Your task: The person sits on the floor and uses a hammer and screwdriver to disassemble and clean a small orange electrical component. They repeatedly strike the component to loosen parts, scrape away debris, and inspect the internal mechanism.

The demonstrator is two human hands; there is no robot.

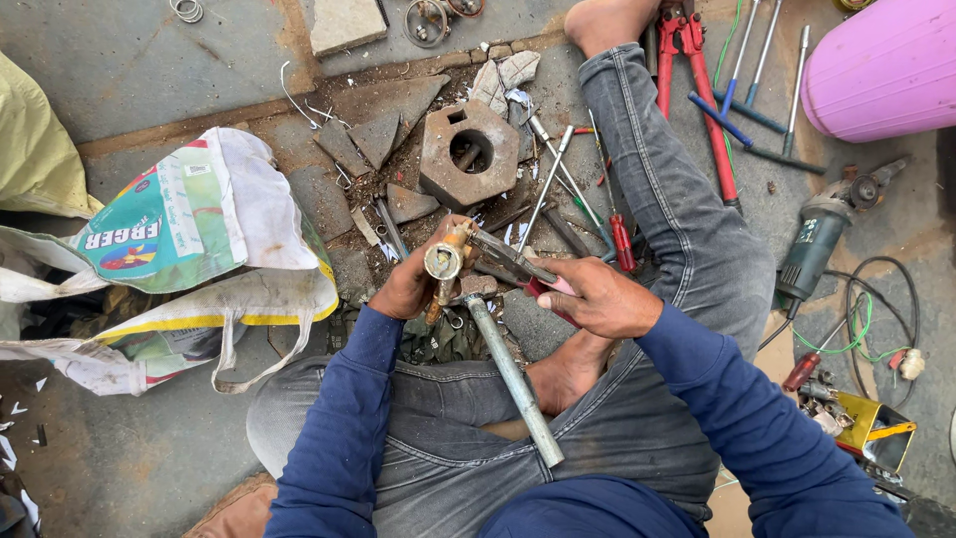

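Now: pliers on a brass fitting, seated on the floor

Your left hand (410, 284) is closed around a brass valve fitting (445, 261), held up over your lap with its round open end toward the camera. Your right hand (597, 297) is clenched on the red handles of pliers (513, 261), whose jaws reach left and touch the fitting's top. A grey metal pipe (513, 379) lies across your thigh, just below the fitting. On the concrete floor (139, 60) ahead sits a rusty hexagonal block (468, 151) among metal scraps. Red bolt cutters (697, 90) lie right of your leg, an angle grinder (822, 239) farther right, a printed sack (189, 239) at left.
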